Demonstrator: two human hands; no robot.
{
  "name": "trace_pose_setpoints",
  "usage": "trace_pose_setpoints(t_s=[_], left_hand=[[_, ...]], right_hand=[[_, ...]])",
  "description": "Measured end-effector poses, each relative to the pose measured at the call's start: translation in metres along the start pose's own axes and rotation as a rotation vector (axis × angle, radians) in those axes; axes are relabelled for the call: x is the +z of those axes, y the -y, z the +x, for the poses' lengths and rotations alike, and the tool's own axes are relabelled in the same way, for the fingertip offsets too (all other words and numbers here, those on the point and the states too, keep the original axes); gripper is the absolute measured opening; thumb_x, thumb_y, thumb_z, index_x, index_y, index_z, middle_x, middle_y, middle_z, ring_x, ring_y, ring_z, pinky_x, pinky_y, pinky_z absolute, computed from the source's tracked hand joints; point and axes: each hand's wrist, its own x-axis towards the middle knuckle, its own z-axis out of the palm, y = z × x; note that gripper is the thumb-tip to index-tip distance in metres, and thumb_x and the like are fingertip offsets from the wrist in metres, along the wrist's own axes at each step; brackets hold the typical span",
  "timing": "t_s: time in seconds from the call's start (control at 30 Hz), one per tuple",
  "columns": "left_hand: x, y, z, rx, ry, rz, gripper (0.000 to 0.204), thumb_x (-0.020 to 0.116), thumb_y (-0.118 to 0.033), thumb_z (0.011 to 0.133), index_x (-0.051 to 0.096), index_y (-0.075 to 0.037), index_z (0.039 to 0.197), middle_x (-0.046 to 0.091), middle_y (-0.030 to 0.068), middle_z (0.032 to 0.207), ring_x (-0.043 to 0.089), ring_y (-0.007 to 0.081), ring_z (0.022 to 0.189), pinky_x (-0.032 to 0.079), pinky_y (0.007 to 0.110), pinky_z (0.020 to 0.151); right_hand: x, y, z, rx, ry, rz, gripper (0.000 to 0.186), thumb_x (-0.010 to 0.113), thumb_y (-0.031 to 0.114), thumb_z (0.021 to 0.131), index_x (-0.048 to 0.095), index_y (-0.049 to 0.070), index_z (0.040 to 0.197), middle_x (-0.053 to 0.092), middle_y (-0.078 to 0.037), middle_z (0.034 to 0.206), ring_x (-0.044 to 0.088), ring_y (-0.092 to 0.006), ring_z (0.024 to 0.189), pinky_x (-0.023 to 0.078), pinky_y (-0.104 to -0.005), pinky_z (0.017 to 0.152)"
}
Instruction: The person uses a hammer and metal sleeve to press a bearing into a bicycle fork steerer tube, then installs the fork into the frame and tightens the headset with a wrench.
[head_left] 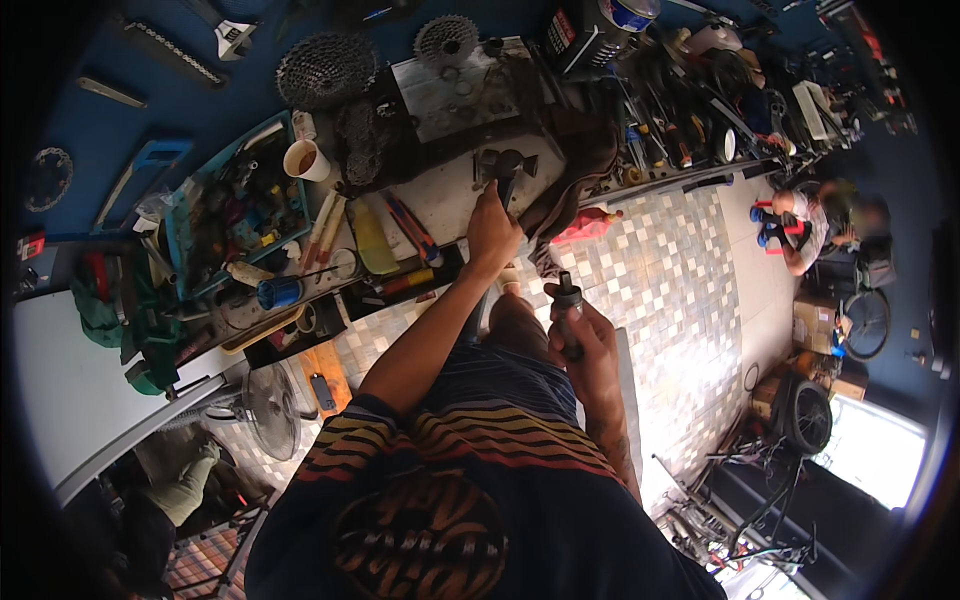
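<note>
Here's the worktop (450,182), pale and grimy, showing bare just left of the left fingers (490,208)! Close by on that side, a tool with red and blue handles (413,230), then a yellow-green item (374,240) beside it. Farther left, a paper cup (303,160) stands near a teal tray (183,250) crammed with small parts. Over right of those fingers, dark cloth (572,175) drapes down the edge, and beyond it, crowded hand tools (680,140)!
</note>
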Motion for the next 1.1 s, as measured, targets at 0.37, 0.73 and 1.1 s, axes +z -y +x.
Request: trace_pose_setpoints(t_s=[0.37, 0.73, 1.1], left_hand=[[0.046, -0.046, -0.011, -0.202, -0.190, 0.255, 0.054, 0.070, -0.004, 0.088, 0.057, -0.006, 0.141, 0.066, 0.0252, 0.122, 0.061, 0.0440, 0.118, 0.050, 0.053, 0.101], [-0.010, -0.159, -0.113, -0.321, 0.141, -0.820, 0.043, 0.070, -0.027, 0.104, 0.059, 0.000, 0.135, 0.070, 0.0074, 0.095, 0.065, 0.0116, 0.082, 0.055, 0.029, 0.074], [-0.021, -0.221, -0.166, -0.256, -0.215, -0.347, 0.035, 0.077, -0.025, 0.096, 0.064, -0.001, 0.118, 0.074, 0.0181, 0.089, 0.074, 0.0270, 0.078, 0.057, 0.035, 0.073]], right_hand=[[-0.115, 0.121, 0.117, -0.289, 0.268, -0.923, 0.046, 0.082, 0.012, 0.090, 0.056, 0.001, 0.125, 0.068, -0.012, 0.098, 0.067, -0.0187, 0.087, 0.054, -0.0323, 0.078], [-0.108, 0.150, 0.148, -0.202, 0.899, -1.026, 0.048, 0.083, 0.013, 0.086, 0.053, 0.003, 0.122, 0.069, -0.016, 0.111, 0.072, -0.0304, 0.104, 0.057, -0.0395, 0.089], [-0.087, 0.189, 0.125, -0.343, 1.327, -1.451, 0.049, 0.075, 0.042, 0.095, 0.061, 0.004, 0.122, 0.070, -0.021, 0.108, 0.073, -0.0407, 0.096, 0.058, -0.0484, 0.078]])
